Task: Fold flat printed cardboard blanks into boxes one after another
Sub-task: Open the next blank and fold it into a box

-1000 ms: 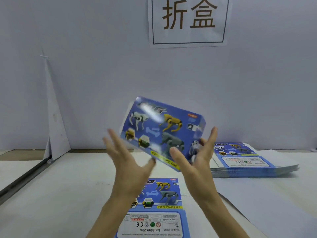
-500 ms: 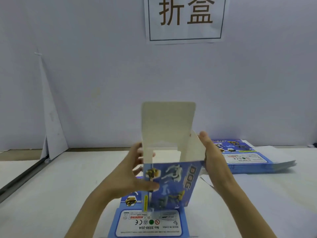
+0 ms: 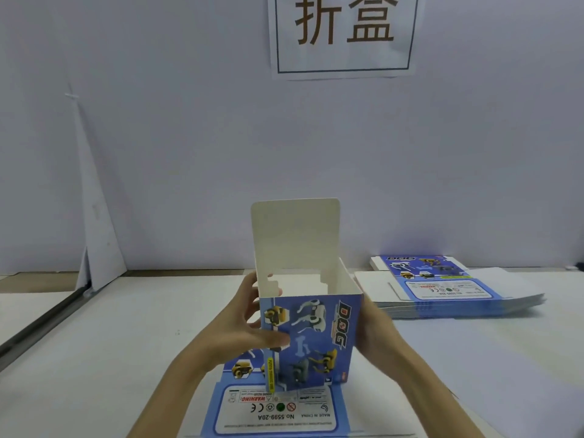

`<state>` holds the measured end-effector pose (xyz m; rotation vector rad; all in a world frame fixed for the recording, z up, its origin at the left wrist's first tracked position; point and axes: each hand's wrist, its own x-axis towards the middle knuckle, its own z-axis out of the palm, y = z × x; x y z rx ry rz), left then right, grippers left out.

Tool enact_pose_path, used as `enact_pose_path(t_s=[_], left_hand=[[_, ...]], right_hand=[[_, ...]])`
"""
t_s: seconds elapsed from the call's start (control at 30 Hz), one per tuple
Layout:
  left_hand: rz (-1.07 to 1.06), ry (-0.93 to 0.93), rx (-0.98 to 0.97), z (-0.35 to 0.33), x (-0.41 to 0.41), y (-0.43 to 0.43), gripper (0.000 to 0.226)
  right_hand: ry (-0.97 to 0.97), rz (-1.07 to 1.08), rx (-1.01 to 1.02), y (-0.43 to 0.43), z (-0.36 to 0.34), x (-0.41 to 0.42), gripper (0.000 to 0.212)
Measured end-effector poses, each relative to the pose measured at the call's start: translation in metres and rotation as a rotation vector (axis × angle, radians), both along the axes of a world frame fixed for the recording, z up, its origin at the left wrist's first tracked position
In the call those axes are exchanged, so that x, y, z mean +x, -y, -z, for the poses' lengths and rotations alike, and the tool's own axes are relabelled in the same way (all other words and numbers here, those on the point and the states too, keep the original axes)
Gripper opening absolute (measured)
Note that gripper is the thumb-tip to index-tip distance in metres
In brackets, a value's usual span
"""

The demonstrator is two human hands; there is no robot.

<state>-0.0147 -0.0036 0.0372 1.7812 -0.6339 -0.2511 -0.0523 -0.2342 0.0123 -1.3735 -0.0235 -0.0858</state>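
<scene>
Blue printed card lies nearest: a flat blank is spread on the table between the forearms. Over it the box is held upright with its top open. It is gripped by the left hand, thumb pressed on the printed front and fingers curled round the left wall. The right hand is laid against the right wall, its fingers hidden, so its grip cannot be told. At the back the white lid flap stands straight up. For a clean close, the small side flaps should be tucked in first, then the lid bent along its crease with the walls squared. Farther right a stack of blanks lies, and a sign is fixed to the wall.
</scene>
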Motion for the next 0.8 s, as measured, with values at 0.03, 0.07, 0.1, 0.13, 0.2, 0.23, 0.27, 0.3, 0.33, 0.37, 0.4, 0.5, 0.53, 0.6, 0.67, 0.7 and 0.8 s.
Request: enact_pose_path(t_s=[0.03,0.07,0.1,0.13,0.2,0.23,0.27,0.3,0.33,0.37,0.4,0.5,0.53,0.6,0.67,0.7,0.8], left_hand=[[-0.005,-0.004,-0.013,-0.001,0.0,-0.001,0.093],[-0.005,-0.002,-0.013,-0.002,-0.001,-0.001,0.094],[-0.001,0.008,-0.004,-0.003,-0.002,0.0,0.096],[0.001,0.021,0.009,-0.004,-0.003,0.001,0.096],[0.002,0.043,0.024,-0.005,-0.003,0.004,0.092],[0.003,0.048,0.032,-0.005,-0.003,0.005,0.091],[-0.001,0.055,0.047,-0.005,-0.003,0.005,0.092],[-0.008,0.07,0.067,-0.005,-0.003,0.005,0.094],[-0.018,0.089,0.083,-0.004,-0.003,0.004,0.101],[-0.038,0.126,0.092,-0.004,-0.003,0.003,0.111],[-0.078,0.194,0.092,-0.005,-0.003,0.003,0.123],[-0.241,0.711,0.135,-0.011,-0.006,0.002,0.124],[-0.271,0.913,0.168,-0.011,-0.005,0.002,0.114],[-0.276,1.1,0.19,-0.009,-0.003,-0.001,0.09],[-0.309,1.127,0.136,-0.005,0.0,-0.005,0.066],[-0.341,1.13,0.103,-0.002,0.002,-0.007,0.058],[-0.407,1.051,-0.053,0.014,0.003,-0.002,0.053]], right_hand=[[-0.051,0.003,-0.041,-0.003,0.006,0.001,0.037],[-0.074,0.013,-0.073,-0.005,0.008,0.003,0.035],[-0.072,0.046,-0.086,-0.006,0.005,0.004,0.033],[-0.042,0.107,-0.079,-0.006,-0.001,0.003,0.034],[0.109,0.265,-0.003,-0.005,-0.019,-0.001,0.039],[0.235,0.327,0.012,-0.005,-0.029,-0.006,0.038],[0.379,0.368,-0.02,-0.007,-0.038,-0.012,0.036],[0.493,0.397,-0.121,-0.009,-0.044,-0.019,0.034],[0.561,0.424,-0.271,-0.012,-0.049,-0.022,0.033],[0.596,0.456,-0.446,-0.014,-0.049,-0.024,0.029],[0.615,0.497,-0.614,-0.016,-0.048,-0.023,0.025],[0.586,0.56,-0.828,-0.017,-0.038,-0.019,0.029],[0.567,0.551,-0.829,-0.016,-0.036,-0.018,0.037],[0.556,0.547,-0.836,-0.014,-0.033,-0.017,0.045],[0.575,0.552,-0.859,-0.011,-0.03,-0.015,0.05],[0.597,0.559,-0.876,-0.011,-0.029,-0.015,0.055],[0.698,0.608,-0.918,-0.012,-0.021,-0.014,0.067]])
